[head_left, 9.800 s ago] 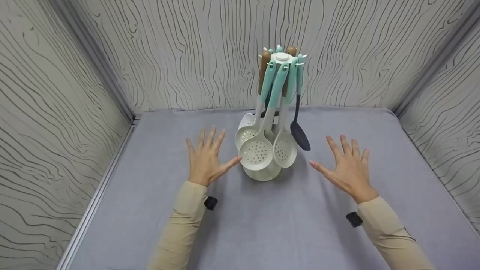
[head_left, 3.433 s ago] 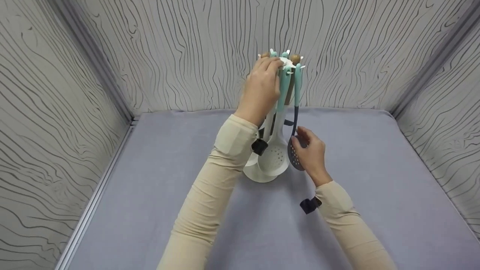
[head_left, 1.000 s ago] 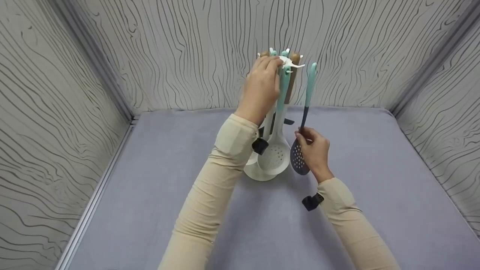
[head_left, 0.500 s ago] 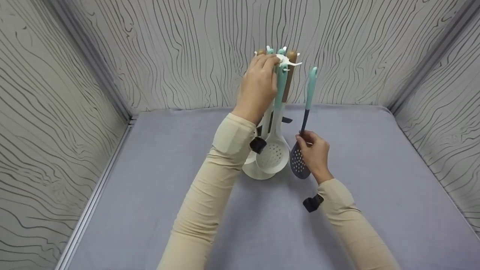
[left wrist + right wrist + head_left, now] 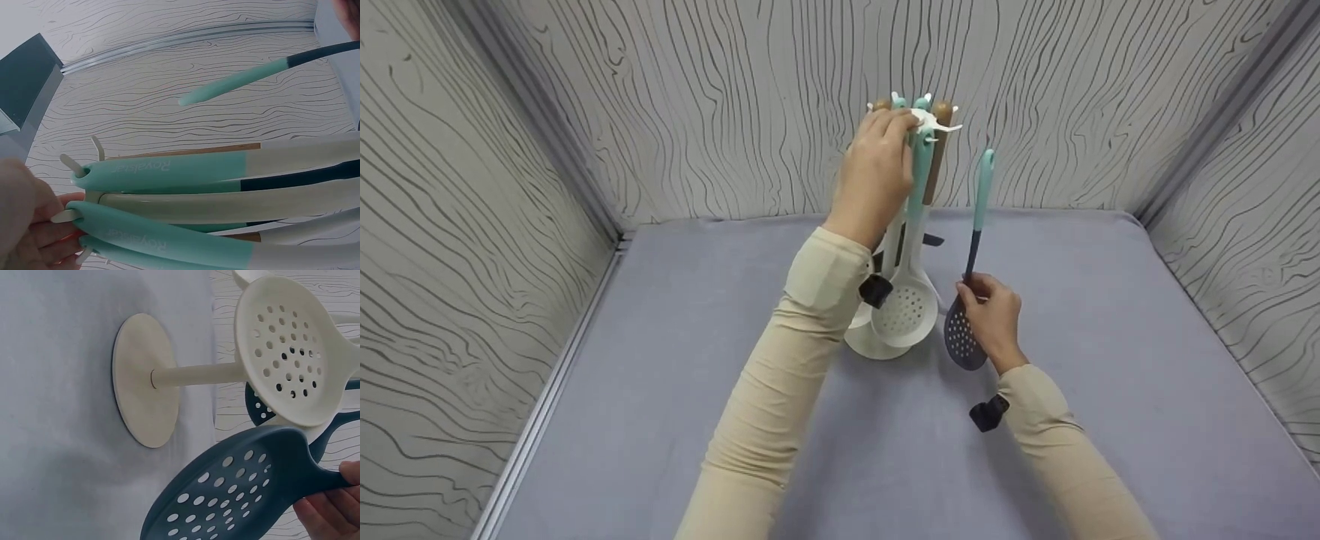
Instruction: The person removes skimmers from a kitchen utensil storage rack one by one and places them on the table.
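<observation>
My right hand (image 5: 994, 319) pinches a dark slotted spoon (image 5: 964, 345) at its neck, bowl down and teal handle up. The spoon is off the utensil stand (image 5: 143, 382), just to its right and upright. In the right wrist view its perforated bowl (image 5: 295, 467) fills the lower part. My left hand (image 5: 876, 169) grips the top of the stand, fingers over its white hook ring (image 5: 934, 122). Several utensils hang around the pole, among them a white skimmer (image 5: 904, 315) with a teal handle. The left forearm hides part of the stand.
A wooden handle (image 5: 936, 169) hangs at the stand's right side, with a dark utensil tip (image 5: 933, 240) behind. Grey-blue cloth (image 5: 1110, 337) covers the table. Wood-patterned panels (image 5: 780, 90) rise at the back and both sides.
Both hands were spread apart at first. Later the left gripped the stand's top and the right took the slotted spoon off its hook. In the last second the spoon has sunk slightly.
</observation>
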Demonstrator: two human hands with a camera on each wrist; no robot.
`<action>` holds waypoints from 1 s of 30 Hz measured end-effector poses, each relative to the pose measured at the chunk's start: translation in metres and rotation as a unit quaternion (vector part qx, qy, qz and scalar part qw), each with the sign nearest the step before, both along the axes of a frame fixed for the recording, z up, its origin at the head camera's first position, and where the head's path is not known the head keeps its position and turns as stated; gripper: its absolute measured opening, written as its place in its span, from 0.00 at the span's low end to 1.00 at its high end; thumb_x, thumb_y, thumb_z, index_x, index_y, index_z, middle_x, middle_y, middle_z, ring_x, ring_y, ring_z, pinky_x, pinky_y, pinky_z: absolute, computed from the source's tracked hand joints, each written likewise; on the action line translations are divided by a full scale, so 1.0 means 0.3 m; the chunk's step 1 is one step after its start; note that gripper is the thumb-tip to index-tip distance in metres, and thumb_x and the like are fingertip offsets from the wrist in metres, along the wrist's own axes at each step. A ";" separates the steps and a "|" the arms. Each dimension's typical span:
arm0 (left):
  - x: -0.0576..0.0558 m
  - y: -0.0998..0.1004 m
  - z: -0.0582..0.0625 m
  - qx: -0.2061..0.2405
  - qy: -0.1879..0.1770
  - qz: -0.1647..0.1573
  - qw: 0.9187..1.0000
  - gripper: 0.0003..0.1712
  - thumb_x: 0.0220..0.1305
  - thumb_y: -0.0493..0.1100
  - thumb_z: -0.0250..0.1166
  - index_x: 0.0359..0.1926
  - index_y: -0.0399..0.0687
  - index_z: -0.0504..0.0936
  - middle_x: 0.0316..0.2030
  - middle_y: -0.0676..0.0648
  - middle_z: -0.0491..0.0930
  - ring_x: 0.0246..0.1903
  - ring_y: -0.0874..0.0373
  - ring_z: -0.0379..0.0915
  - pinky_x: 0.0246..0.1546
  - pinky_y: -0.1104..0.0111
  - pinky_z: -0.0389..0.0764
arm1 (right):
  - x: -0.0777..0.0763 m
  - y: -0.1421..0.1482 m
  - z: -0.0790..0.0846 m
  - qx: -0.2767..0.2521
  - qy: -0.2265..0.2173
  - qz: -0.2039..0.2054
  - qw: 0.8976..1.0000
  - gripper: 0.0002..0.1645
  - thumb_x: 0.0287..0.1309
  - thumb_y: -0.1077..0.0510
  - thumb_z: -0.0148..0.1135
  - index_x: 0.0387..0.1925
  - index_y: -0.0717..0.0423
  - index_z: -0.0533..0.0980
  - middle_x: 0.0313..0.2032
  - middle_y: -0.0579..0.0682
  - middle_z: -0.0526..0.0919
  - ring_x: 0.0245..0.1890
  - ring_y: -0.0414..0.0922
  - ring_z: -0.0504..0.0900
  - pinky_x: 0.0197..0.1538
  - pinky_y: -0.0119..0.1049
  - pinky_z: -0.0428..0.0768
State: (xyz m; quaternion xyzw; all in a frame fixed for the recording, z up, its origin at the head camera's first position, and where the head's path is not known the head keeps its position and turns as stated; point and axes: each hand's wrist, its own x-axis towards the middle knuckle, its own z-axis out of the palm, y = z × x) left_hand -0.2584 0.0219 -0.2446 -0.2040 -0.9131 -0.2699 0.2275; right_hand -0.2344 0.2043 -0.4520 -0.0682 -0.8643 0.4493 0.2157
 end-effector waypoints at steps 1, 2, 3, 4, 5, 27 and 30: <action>0.001 0.000 0.001 0.000 0.000 0.001 1.000 0.19 0.73 0.38 0.45 0.59 0.44 0.74 0.63 0.50 0.74 0.68 0.58 0.64 0.72 0.74 0.62 | -0.001 0.002 -0.004 0.000 -0.003 -0.001 1.000 0.13 0.61 0.64 0.60 0.44 0.69 0.79 0.42 0.67 0.85 0.44 0.59 0.86 0.52 0.49 0.84; 0.001 0.000 0.002 0.000 0.000 0.001 1.000 0.19 0.73 0.38 0.45 0.59 0.45 0.74 0.63 0.50 0.74 0.68 0.58 0.64 0.72 0.74 0.63 | 0.000 0.003 -0.006 0.000 -0.006 -0.003 1.000 0.13 0.61 0.64 0.60 0.45 0.69 0.79 0.42 0.67 0.85 0.44 0.59 0.86 0.52 0.49 0.84; 0.003 0.000 0.004 0.000 0.000 0.002 1.000 0.19 0.74 0.38 0.45 0.59 0.45 0.74 0.63 0.50 0.74 0.68 0.58 0.64 0.72 0.74 0.63 | 0.000 0.003 -0.009 0.000 -0.009 -0.004 1.000 0.13 0.61 0.64 0.60 0.45 0.69 0.79 0.42 0.67 0.85 0.44 0.59 0.86 0.52 0.49 0.84; 0.003 -0.001 0.004 0.000 0.000 0.002 1.000 0.19 0.74 0.38 0.45 0.59 0.45 0.74 0.63 0.50 0.74 0.68 0.58 0.64 0.72 0.75 0.63 | 0.001 0.004 -0.012 0.000 -0.012 -0.004 1.000 0.13 0.61 0.64 0.60 0.44 0.69 0.79 0.42 0.67 0.85 0.44 0.59 0.86 0.52 0.48 0.84; 0.002 -0.001 0.004 0.000 0.000 0.002 1.000 0.19 0.74 0.38 0.45 0.59 0.44 0.74 0.62 0.50 0.74 0.68 0.58 0.64 0.72 0.75 0.63 | 0.002 0.004 -0.015 0.000 -0.014 -0.003 1.000 0.13 0.61 0.64 0.60 0.45 0.69 0.79 0.43 0.67 0.85 0.44 0.59 0.85 0.52 0.49 0.84; 0.005 -0.005 0.003 -0.002 -0.017 0.004 1.000 0.19 0.73 0.38 0.46 0.60 0.45 0.73 0.64 0.51 0.72 0.68 0.59 0.63 0.72 0.75 0.63 | 0.005 0.015 -0.067 0.013 -0.047 0.000 0.999 0.15 0.61 0.63 0.60 0.45 0.71 0.79 0.44 0.69 0.84 0.45 0.60 0.85 0.52 0.49 0.84; 0.006 -0.005 0.003 -0.001 -0.018 0.004 1.000 0.19 0.73 0.38 0.46 0.60 0.45 0.73 0.64 0.51 0.73 0.68 0.59 0.63 0.72 0.75 0.63 | 0.004 0.018 -0.074 0.016 -0.047 0.003 0.999 0.14 0.60 0.64 0.60 0.44 0.71 0.79 0.43 0.69 0.84 0.44 0.60 0.85 0.51 0.49 0.84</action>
